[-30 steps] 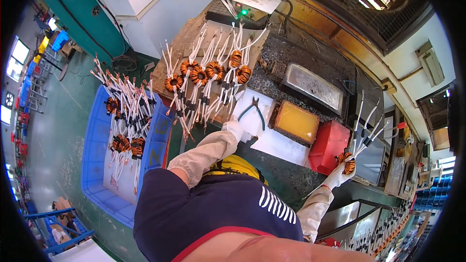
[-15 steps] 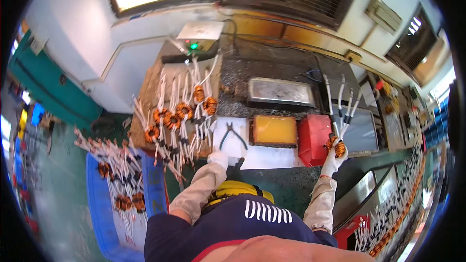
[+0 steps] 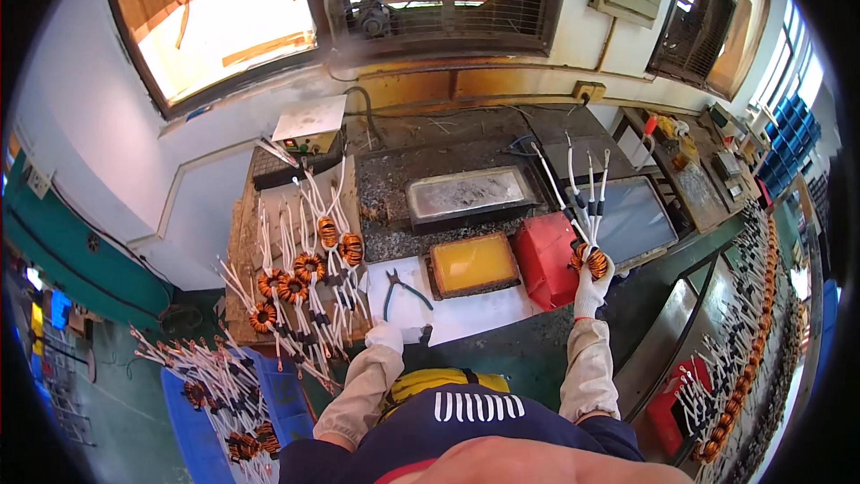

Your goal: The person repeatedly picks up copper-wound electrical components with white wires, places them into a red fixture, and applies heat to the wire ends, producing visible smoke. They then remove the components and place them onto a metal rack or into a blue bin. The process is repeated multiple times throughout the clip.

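In my gloved right hand (image 3: pixel 593 291) is a toroidal coil (image 3: pixel 589 261), a ring wound with copper wire, held by closed fingers. Its white leads (image 3: pixel 582 202) with black sleeves and metal ends point up and away. Just left of it stands a red box (image 3: pixel 547 260). My gloved left hand (image 3: pixel 385 338) is at the front edge of the bench, by a white sheet (image 3: pixel 475 321); its fingers are too indistinct to read. Beyond it, pliers (image 3: pixel 403 294) with dark green handles lie on the sheet. Several similar coils (image 3: pixel 293 288) lie to its left on a wooden board.
Mid-bench are a tray of yellow material (image 3: pixel 475 263) and a silvery rectangular pot (image 3: pixel 470 194). A blue bin (image 3: pixel 193 435) of coils stands lower left. A small control box (image 3: pixel 309 125) sits at the back. More coils (image 3: pixel 743 376) line a surface at right.
My view has swung to the right, so the bench appears further left and lower. The coil is still in my right hand. A green light on the control box no longer glows brightly.
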`<state>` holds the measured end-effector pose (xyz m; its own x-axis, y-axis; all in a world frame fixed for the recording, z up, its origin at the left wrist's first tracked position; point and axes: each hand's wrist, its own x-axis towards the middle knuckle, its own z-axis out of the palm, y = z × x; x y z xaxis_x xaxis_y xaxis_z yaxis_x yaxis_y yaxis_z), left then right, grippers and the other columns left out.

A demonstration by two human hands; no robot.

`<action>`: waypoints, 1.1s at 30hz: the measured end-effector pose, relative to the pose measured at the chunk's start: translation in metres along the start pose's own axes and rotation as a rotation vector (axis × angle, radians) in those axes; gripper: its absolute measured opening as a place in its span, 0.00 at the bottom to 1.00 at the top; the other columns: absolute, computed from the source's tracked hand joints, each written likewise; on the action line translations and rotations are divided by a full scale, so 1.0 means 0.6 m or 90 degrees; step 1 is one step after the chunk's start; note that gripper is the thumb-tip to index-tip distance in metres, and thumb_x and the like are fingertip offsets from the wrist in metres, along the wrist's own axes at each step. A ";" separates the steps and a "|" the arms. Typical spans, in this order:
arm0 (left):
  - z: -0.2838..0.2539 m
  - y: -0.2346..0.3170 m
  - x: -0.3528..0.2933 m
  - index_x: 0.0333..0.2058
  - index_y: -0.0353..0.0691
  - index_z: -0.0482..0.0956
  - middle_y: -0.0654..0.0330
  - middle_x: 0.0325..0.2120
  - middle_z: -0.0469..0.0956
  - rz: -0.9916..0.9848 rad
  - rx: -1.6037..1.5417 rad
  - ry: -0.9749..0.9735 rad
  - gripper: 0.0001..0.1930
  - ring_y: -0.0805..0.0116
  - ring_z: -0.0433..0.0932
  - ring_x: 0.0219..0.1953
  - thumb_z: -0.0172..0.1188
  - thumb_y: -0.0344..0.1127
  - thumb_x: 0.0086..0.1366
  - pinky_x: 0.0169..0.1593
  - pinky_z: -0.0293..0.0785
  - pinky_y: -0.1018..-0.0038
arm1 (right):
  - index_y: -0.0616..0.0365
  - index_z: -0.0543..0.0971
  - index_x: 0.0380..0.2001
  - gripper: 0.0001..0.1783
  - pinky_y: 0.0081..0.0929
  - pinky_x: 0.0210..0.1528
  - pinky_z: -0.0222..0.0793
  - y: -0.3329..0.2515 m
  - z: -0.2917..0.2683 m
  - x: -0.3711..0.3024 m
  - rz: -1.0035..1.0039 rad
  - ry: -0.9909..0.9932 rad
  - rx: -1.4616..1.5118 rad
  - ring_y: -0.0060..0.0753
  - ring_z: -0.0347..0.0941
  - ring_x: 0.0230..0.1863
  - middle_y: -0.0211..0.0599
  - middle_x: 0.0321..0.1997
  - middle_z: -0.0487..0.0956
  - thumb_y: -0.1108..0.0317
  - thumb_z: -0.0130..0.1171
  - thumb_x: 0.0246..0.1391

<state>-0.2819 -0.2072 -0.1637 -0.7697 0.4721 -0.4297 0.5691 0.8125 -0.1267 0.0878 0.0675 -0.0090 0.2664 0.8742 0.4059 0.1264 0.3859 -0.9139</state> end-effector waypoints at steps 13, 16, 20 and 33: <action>-0.034 -0.019 -0.029 0.59 0.35 0.63 0.54 0.37 0.83 0.047 -0.001 0.036 0.26 0.59 0.85 0.37 0.51 0.40 0.64 0.35 0.79 0.62 | 0.59 0.68 0.53 0.23 0.27 0.57 0.67 -0.011 0.007 -0.002 -0.008 0.009 0.015 0.29 0.72 0.49 0.36 0.48 0.74 0.79 0.59 0.54; -0.073 -0.003 -0.051 0.57 0.33 0.64 0.53 0.37 0.83 0.015 -0.065 0.024 0.25 0.58 0.85 0.37 0.50 0.39 0.65 0.36 0.79 0.61 | 0.59 0.68 0.52 0.23 0.27 0.57 0.66 0.002 -0.005 0.000 -0.016 0.022 0.016 0.29 0.73 0.49 0.37 0.48 0.75 0.78 0.59 0.53; -0.098 -0.002 -0.066 0.61 0.30 0.60 0.52 0.37 0.83 0.005 -0.062 0.003 0.29 0.58 0.85 0.36 0.51 0.39 0.64 0.35 0.79 0.61 | 0.59 0.68 0.52 0.22 0.26 0.56 0.66 -0.006 -0.002 -0.002 0.000 0.027 -0.014 0.28 0.71 0.50 0.34 0.48 0.74 0.77 0.59 0.54; -0.130 -0.005 -0.093 0.60 0.30 0.59 0.50 0.37 0.83 0.046 -0.042 0.009 0.30 0.56 0.84 0.38 0.53 0.40 0.63 0.40 0.79 0.63 | 0.58 0.68 0.52 0.22 0.24 0.53 0.70 -0.002 -0.004 0.002 0.014 0.016 0.012 0.27 0.74 0.48 0.34 0.47 0.75 0.79 0.58 0.53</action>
<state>-0.2635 -0.2093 -0.0697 -0.7313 0.5350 -0.4231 0.6039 0.7962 -0.0369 0.0900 0.0671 -0.0073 0.2932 0.8746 0.3862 0.1018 0.3731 -0.9222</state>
